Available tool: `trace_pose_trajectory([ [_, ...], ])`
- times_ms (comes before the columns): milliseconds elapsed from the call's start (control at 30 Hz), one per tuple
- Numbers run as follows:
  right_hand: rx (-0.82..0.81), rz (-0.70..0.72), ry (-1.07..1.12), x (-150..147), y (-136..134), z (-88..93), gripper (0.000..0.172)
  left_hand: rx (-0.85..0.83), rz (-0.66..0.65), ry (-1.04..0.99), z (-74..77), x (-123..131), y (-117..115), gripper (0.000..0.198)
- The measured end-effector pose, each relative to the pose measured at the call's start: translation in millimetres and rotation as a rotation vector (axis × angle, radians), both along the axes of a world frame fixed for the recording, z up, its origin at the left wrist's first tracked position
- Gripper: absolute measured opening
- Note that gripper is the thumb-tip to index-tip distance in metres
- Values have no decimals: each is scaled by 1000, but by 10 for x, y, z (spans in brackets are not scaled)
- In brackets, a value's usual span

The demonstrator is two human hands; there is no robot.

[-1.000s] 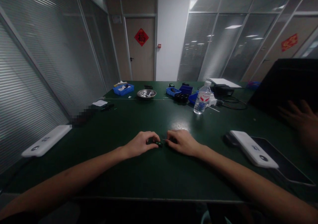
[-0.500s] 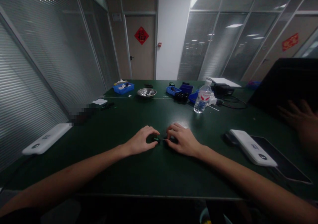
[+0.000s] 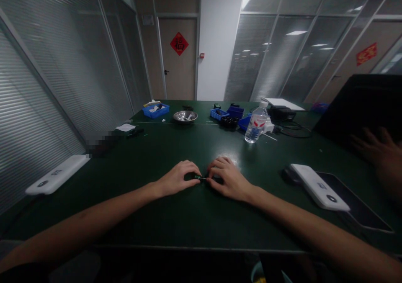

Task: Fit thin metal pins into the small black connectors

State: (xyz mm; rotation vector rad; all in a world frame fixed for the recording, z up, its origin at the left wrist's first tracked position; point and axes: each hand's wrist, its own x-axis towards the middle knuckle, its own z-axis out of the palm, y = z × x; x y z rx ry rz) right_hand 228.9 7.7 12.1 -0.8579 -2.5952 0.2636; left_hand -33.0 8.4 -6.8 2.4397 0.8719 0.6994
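On the dark green table (image 3: 176,220), my left hand (image 3: 179,177) pinches a small green part (image 3: 197,177) between thumb and fingertips. My right hand (image 3: 228,178) lies just to its right, thumb and fingers closed on a small thin piece that meets the green part's right side. The fingers partly hide that piece, and its shape is too small to make out. Both hands rest on the tabletop with the fingertips nearly touching.
A water bottle (image 3: 256,124) stands beyond my right hand. Farther back are a metal bowl (image 3: 185,117), a blue basket (image 3: 156,111) and dark blue trays. White power banks (image 3: 58,175) lie at both sides. Another person's hand (image 3: 381,149) is at the right, beside a black screen.
My right hand has moved slightly left and its fingertips are now closer to the left ones. The green part sits more level between the hands.
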Motion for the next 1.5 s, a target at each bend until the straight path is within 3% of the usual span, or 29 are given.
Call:
trace_pose_trajectory([
  [400, -78, 10, 84, -15, 22, -87, 12, -17, -32, -20, 51, -5, -44, 27],
  [567, -251, 35, 221, -36, -11, -19, 19, -22, -4, -142, -4, -45, -61, 36],
  [700, -332, 35, 269, -37, -30, 20, 24, 27, 1, -241, -44, -45, -63, 33],
  [967, -286, 41, 109, -6, -89, 48, 20, 145, -67, -79, 14, -53, -114, 32],
  [1100, -448, 38, 197, -28, -93, 55, 25, 178, -88, -137, 12, -59, -121, 32],
  [1233, -679, 16, 333, -60, -79, 5, 34, 132, -24, -290, -7, -28, -122, 32],
  [1300, -649, 18, 340, -63, -69, -14, 35, 121, 2, -316, -9, -11, -125, 31],
  [1500, -322, 66, 159, -2, -69, 92, 23, 144, 4, -236, 19, -3, -137, 29],
])
